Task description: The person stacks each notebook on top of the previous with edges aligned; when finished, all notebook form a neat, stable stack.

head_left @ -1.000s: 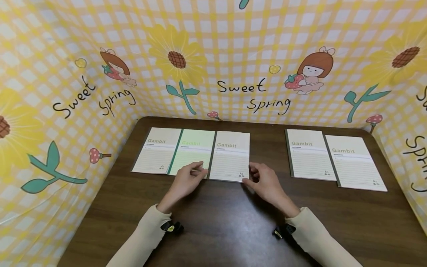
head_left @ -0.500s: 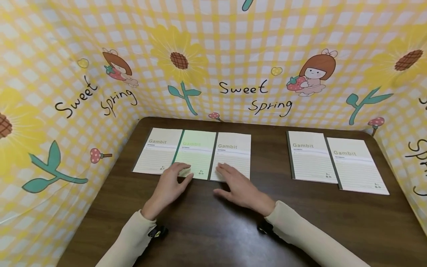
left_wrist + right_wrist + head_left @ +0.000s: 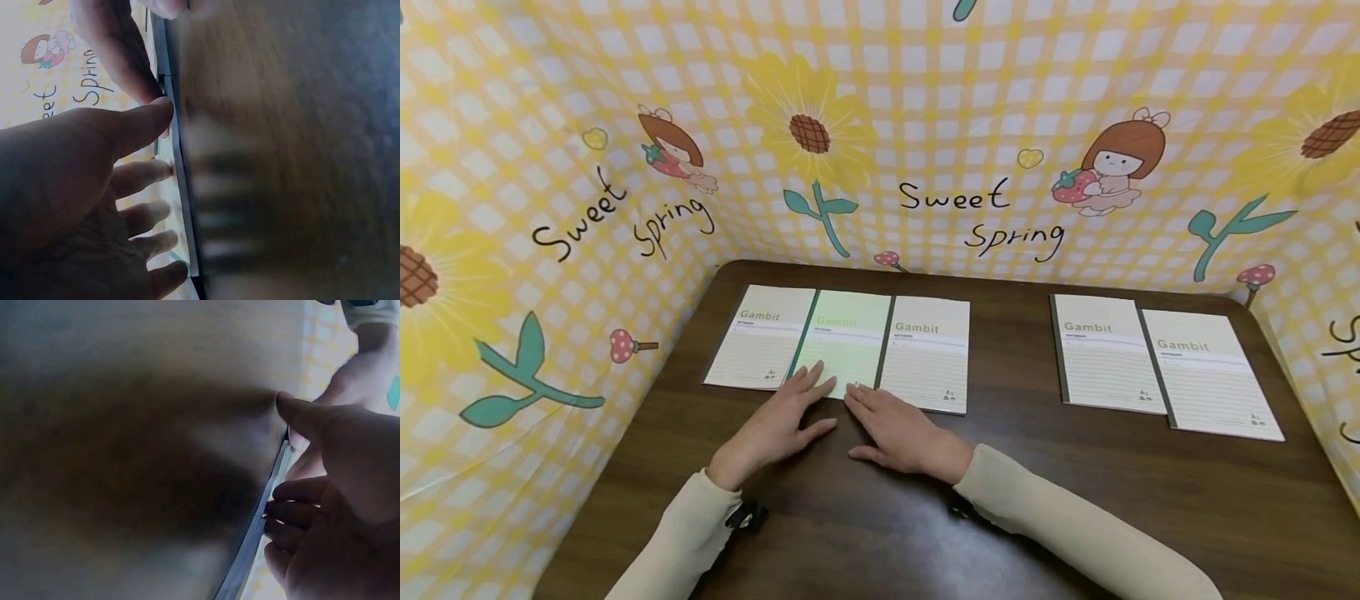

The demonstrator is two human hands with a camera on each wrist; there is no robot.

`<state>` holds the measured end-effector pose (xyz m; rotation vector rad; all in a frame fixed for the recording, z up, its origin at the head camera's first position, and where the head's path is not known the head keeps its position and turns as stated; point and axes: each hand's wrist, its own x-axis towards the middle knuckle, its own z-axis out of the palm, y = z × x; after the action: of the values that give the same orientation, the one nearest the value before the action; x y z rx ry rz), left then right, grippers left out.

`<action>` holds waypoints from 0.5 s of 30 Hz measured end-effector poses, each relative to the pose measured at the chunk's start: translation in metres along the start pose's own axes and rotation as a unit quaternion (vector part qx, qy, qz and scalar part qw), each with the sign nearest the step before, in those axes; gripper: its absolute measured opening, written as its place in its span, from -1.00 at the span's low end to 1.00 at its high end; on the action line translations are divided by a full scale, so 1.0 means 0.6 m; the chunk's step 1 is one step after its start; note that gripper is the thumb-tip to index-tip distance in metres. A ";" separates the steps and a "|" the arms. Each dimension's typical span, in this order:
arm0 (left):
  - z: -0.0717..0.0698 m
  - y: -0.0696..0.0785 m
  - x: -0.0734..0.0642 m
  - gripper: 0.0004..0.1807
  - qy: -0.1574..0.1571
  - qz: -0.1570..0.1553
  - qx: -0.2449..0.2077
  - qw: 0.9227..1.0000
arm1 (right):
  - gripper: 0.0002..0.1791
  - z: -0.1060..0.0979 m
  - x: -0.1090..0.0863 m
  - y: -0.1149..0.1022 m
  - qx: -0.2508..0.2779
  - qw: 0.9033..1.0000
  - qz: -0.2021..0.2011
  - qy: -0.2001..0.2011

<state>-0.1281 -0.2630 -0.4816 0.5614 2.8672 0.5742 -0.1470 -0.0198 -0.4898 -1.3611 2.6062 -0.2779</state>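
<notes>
Left hand (image 3: 773,427), fingers spread, and right hand (image 3: 897,428), fingers together, rest at the near edge of a green notebook (image 3: 847,348) — seemingly to steady it between white notebooks (image 3: 925,354).

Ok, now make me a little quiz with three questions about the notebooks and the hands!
1. How many notebook covers face up on the table?
2. Fill in the blank: each cover says ____ in its biggest letters.
3. True or false: the left hand and the right hand are both nearer the green notebook than the far-right notebook.

Key: 1. Five. 2. Gambit. 3. True.
</notes>
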 end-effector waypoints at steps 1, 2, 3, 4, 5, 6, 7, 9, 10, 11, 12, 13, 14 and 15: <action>0.001 -0.001 -0.001 -0.23 -0.003 0.001 0.000 1.000 | -0.10 0.001 0.001 -0.002 -0.007 1.000 -0.001 0.001; 0.002 -0.002 -0.002 -0.24 -0.005 0.002 0.002 1.000 | -0.10 0.001 0.001 -0.004 -0.012 1.000 -0.001 0.002; 0.003 -0.002 -0.002 -0.24 -0.006 0.002 0.003 1.000 | -0.10 0.000 0.002 -0.005 -0.012 1.000 0.000 0.002; 0.004 -0.002 -0.002 -0.25 -0.005 0.003 0.005 1.000 | -0.11 0.000 0.002 -0.006 -0.009 1.000 0.002 0.004; 0.004 -0.002 -0.003 -0.25 -0.003 0.004 0.007 1.000 | -0.11 0.000 0.003 -0.006 -0.004 1.000 0.004 0.004; 0.004 -0.002 -0.003 -0.25 0.000 0.006 0.012 1.000 | -0.11 -0.002 0.003 -0.007 0.002 1.000 0.005 0.004; 0.004 -0.001 -0.004 -0.25 0.001 0.007 0.014 1.000 | -0.11 -0.002 0.003 -0.007 0.009 1.000 0.007 0.003; 0.005 0.000 -0.005 -0.25 0.002 0.009 0.017 1.000 | -0.11 -0.002 0.003 -0.007 0.018 1.000 0.006 0.001; 0.006 0.000 -0.007 -0.25 0.003 0.009 0.019 1.000 | -0.11 -0.001 0.002 -0.007 0.020 1.000 0.004 0.001; 0.007 0.001 -0.009 -0.25 0.004 0.009 0.019 1.000 | -0.11 -0.001 0.001 -0.007 0.024 1.000 0.003 0.001; 0.008 0.001 -0.011 -0.25 0.006 0.009 0.020 1.000 | -0.11 0.000 0.000 -0.008 0.028 1.000 0.001 0.002; 0.010 0.002 -0.014 -0.25 0.007 0.008 0.019 1.000 | -0.11 0.002 -0.001 -0.009 0.031 1.000 0.000 0.002; 0.011 0.003 -0.017 -0.25 0.009 0.008 0.019 1.000 | -0.11 0.003 -0.003 -0.010 0.033 0.999 -0.001 0.003; 0.013 0.004 -0.020 -0.25 0.010 0.008 0.019 1.000 | -0.11 0.004 -0.005 -0.011 0.035 0.999 -0.001 0.002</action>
<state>-0.1146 -0.2633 -0.4866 0.5876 2.9013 0.5323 -0.1395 -0.0214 -0.4902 -1.3418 2.5717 -0.3695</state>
